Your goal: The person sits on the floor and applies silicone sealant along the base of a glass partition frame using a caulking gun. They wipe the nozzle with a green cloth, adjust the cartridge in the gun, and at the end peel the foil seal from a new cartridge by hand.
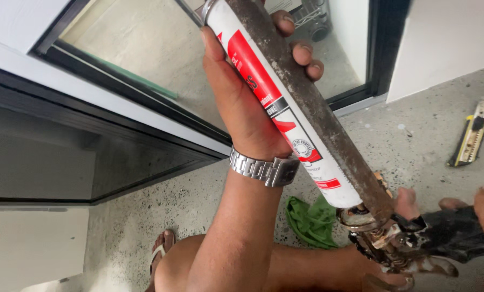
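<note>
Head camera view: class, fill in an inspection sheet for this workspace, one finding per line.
Surface: speckled concrete floor.
Job's things: rusty caulking gun holding a white and red sealant tube.
Clutter: green cloth; yellow utility knife on the floor.
Grippers: left hand wraps the tube; right hand grips the gun's handle.
Cables: nothing seen.
Surroundings: dark-framed glass door; sandalled foot; metal wristwatch.

Caulking gun (328,116) nozzle cut off at top edge; right hand (469,216) partly out of frame (right edge).
</note>
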A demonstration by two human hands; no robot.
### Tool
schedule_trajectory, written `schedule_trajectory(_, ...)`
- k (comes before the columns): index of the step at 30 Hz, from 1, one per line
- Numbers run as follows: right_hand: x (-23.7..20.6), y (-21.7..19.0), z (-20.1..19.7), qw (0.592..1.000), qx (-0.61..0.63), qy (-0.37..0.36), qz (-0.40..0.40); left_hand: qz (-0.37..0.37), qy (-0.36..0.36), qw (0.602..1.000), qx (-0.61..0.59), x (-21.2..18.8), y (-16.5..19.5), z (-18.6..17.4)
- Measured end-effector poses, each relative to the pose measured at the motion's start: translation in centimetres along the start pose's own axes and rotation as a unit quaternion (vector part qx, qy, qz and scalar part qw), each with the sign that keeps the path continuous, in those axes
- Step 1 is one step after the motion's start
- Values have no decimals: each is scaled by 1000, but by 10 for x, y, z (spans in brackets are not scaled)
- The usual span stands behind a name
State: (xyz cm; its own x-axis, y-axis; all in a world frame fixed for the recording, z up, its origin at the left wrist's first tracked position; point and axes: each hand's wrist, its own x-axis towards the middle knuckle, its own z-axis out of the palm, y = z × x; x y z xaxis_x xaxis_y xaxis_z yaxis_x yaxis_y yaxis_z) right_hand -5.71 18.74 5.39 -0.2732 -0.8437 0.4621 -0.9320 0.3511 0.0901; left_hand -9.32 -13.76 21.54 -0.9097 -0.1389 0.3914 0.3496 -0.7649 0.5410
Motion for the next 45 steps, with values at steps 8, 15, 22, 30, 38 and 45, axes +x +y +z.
schedule_trajectory(8, 3, -25, -3, 1000, -5, -1, 26, -18, -24, 999, 11, 2, 5, 3)
schedule_trajectory(15, 3, -49, -3, 999, -9, 1, 44, -79, -66, 995, 11, 3, 12, -1)
schedule_trajectory(22, 27, -72, -18, 998, -15, 7, 63, -119, -52, 990, 48, 11, 17, -3)
schedule_trajectory(30, 103, -131, -56, 989, 2, 81, 127, -165, -50, 983, 66, 8, 61, -21)
schedule_trajectory(38, 258, -232, -85, 974, 22, 43, 219, -267, -113, 957, 22, 9, 155, -51)
schedule_trajectory(45, 271, -275, -114, 964, 23, -148, 220, -291, -183, 937, 57, 2, 184, -28)
